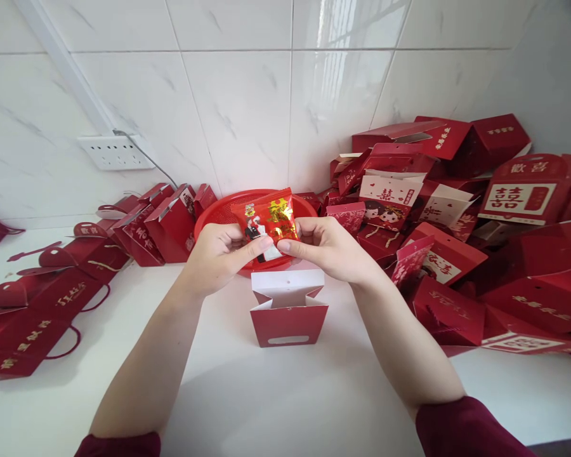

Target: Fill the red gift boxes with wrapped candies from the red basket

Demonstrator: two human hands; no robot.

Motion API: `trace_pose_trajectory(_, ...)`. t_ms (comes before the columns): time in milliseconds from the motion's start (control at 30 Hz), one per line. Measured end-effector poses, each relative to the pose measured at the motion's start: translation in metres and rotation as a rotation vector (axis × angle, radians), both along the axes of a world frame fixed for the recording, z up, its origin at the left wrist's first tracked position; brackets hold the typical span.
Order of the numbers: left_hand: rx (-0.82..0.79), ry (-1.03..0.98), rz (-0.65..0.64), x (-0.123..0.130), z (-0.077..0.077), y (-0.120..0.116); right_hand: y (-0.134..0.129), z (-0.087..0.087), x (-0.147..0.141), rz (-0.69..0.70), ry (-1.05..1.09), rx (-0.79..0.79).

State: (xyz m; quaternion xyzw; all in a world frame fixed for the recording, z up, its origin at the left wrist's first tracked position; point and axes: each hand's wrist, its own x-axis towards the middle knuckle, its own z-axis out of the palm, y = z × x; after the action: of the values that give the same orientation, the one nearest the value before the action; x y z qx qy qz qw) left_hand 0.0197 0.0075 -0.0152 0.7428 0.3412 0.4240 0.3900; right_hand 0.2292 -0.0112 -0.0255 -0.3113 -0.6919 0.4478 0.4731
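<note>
Between my two hands is a shiny red candy packet [268, 219] with gold print and a small picture of a couple. My left hand [221, 254] pinches its left side, thumb across the front. On the right side, my right hand [326, 246] grips it the same way, the thumbs almost meeting. Just below and nearer to me, a small red paper gift box [289, 325] stands upright on the white table, its top open and white inside. Behind the packet sits a red plastic basket [219, 212], partly hidden by my hands.
A large heap of red gift boxes [447, 254] fills the right side of the table [266, 406]. More red boxes [71, 285] with cord handles stand in a row at left. A tiled wall with a power socket [115, 153] and a cable closes off the back.
</note>
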Motion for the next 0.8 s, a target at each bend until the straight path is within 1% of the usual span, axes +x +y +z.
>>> trace_pose_trajectory(133,-0.006,-0.017,-0.023,0.002,0.002,-0.001,-0.001,0.001,-0.001,-0.038,0.011,0.041)
trace_pose_trajectory(300,-0.063,0.055,-0.043,0.002,0.005,-0.003,0.0,-0.001,-0.002,-0.092,0.067,0.044)
trace_pose_trajectory(333,-0.063,0.047,-0.045,0.002,0.006,-0.004,0.0,-0.001,-0.003,-0.076,0.082,0.039)
trace_pose_trajectory(500,-0.073,0.03,-0.077,0.001,0.008,-0.008,-0.001,-0.001,-0.005,0.098,0.138,0.004)
trace_pose_trajectory(567,-0.077,0.032,-0.083,0.0,0.007,-0.008,-0.001,-0.002,-0.005,0.102,0.148,-0.008)
trace_pose_trajectory(800,-0.103,-0.026,-0.115,0.002,0.001,-0.003,0.004,-0.009,-0.011,0.04,0.167,0.0)
